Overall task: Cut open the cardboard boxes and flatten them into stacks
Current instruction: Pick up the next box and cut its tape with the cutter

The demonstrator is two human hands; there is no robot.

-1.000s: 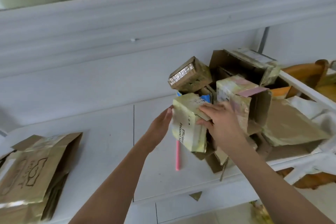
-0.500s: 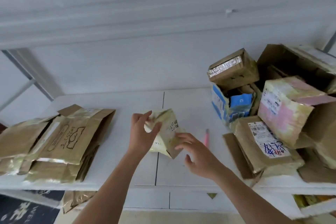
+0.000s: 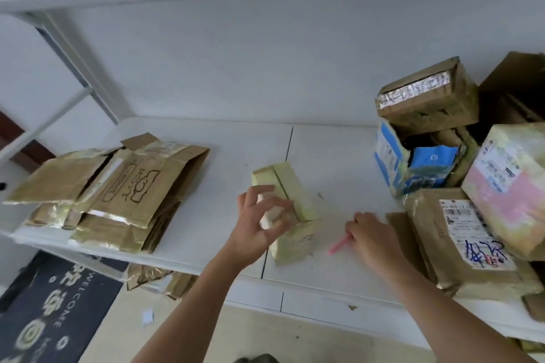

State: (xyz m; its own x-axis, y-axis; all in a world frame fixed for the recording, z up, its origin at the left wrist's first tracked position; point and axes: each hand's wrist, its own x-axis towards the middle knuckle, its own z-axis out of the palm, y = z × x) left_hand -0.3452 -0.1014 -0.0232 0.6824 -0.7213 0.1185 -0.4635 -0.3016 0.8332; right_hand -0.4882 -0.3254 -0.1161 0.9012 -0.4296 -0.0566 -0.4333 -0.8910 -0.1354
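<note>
A small pale yellow-green box [image 3: 295,200] stands on the white table [image 3: 339,162], near its middle. My left hand [image 3: 259,224] grips the box's near left side, fingers curled round a white edge. A pink cutter [image 3: 339,244] lies on the table to the right of the box. My right hand [image 3: 371,236] covers its right end, fingers curled round it. Flattened brown boxes lie in a stack [image 3: 118,191] at the table's left end. At the right end, several boxes that still hold their shape sit in a pile [image 3: 427,103].
In the pile are a torn blue and white box [image 3: 392,162], a pink-tinted box [image 3: 513,186] and a labelled brown box [image 3: 472,244]. More flattened cardboard [image 3: 153,280] sits under the table. A dark doormat [image 3: 44,312] lies on the floor at left.
The small box went from the pile at right to the table's middle. My right hand let go of it and moved right onto the pink cutter. My left hand stayed on the box.
</note>
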